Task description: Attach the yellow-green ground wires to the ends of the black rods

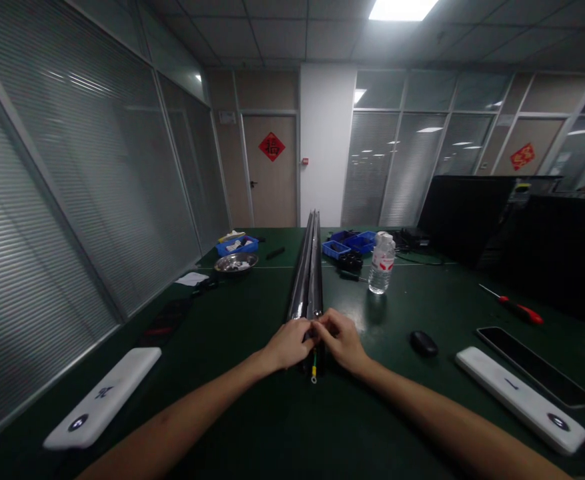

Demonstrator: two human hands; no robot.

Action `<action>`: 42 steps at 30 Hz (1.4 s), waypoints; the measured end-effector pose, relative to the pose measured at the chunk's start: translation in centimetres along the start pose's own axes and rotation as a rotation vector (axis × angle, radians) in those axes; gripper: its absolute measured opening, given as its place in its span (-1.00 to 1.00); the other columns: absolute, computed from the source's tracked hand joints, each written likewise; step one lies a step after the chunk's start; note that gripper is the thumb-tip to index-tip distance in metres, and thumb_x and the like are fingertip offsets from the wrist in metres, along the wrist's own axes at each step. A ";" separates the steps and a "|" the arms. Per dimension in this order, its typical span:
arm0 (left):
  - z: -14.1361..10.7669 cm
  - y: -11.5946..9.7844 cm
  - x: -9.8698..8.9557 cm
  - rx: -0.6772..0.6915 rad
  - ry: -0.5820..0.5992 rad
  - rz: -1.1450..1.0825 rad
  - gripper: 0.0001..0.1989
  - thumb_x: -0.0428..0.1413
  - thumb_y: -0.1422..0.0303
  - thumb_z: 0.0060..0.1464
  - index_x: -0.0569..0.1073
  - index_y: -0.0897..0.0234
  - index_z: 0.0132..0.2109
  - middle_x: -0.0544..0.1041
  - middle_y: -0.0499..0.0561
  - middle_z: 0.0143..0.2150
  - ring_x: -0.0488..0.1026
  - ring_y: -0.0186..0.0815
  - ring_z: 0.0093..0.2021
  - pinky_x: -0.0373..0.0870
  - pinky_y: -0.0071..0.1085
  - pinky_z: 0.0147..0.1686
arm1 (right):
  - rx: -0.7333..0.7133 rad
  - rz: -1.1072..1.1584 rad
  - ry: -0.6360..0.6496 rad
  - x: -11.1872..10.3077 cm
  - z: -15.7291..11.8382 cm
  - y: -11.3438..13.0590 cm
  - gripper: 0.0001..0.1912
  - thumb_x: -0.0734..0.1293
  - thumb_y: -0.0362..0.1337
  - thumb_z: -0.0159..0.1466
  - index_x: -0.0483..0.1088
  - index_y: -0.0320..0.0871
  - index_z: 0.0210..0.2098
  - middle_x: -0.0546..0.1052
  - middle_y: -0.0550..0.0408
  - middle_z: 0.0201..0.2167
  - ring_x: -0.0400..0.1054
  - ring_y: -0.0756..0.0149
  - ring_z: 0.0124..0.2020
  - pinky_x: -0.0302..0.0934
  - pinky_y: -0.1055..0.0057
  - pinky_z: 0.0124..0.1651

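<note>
Two long, dark, shiny bars (304, 280) lie side by side on the green table (252, 413), running away from me. At their near end my left hand (291, 343) is closed, with thumb and fingers pressed together. Beside it, touching or nearly so, my right hand (341, 339) pinches with thumb and index finger at the same end. What the fingertips hold is too small and hidden to name. Below the hands a short green-yellow wire with a ring terminal (313, 379) sticks out toward me.
At the back left are a blue basket (237, 245) and a metal bowl (236, 263). Blue trays (353, 243) and a water bottle (381, 265) stand right of the bars. Further right lie a black mouse (423, 343), a phone (535, 365), a red screwdriver (521, 310) and a white device (519, 399).
</note>
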State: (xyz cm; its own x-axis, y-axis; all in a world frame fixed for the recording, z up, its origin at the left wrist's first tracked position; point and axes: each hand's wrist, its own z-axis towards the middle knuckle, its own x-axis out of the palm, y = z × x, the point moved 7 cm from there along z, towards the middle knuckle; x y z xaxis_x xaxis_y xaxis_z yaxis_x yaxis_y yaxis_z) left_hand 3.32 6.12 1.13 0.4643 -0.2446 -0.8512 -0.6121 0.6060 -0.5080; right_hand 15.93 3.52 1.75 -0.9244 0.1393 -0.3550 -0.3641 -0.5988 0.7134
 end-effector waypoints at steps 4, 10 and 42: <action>-0.1 -0.3 -0.2 0.010 -0.001 0.007 -0.78 0.03 0.29 0.23 0.49 0.23 -0.07 0.54 0.07 -0.08 0.50 -0.21 -0.12 0.38 -0.39 -0.12 | -0.001 0.004 -0.031 -0.4 0.1 0.2 -0.77 0.29 -0.19 0.37 0.36 -0.15 -0.38 0.40 0.16 -0.47 0.28 0.37 -0.47 0.14 0.46 -0.40; -0.3 -0.7 -0.5 0.016 -0.007 0.017 -0.76 0.01 0.26 0.24 0.49 0.24 -0.06 0.54 0.07 -0.08 0.51 -0.20 -0.10 0.38 -0.38 -0.12 | -0.116 0.040 0.017 -0.3 0.4 1.5 -0.74 0.24 -0.22 0.41 0.39 -0.16 -0.39 0.39 0.11 -0.40 0.31 0.34 -0.37 0.18 0.44 -0.29; -0.3 -0.9 -0.5 -0.029 -0.006 0.041 -0.73 0.01 0.24 0.24 0.50 0.26 -0.05 0.55 0.09 -0.07 0.52 -0.16 -0.11 0.40 -0.37 -0.14 | -0.079 0.087 0.073 0.0 0.5 0.9 -0.70 0.26 -0.14 0.40 0.45 -0.16 -0.37 0.44 0.10 -0.42 0.33 0.33 -0.40 0.22 0.43 -0.31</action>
State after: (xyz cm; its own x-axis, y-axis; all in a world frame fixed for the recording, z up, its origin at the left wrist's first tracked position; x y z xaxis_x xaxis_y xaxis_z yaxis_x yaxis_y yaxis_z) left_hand 3.44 5.44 1.97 0.4417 -0.2155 -0.8709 -0.6493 0.5931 -0.4761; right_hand 15.56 3.35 2.74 -0.9404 0.0283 -0.3389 -0.2703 -0.6668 0.6945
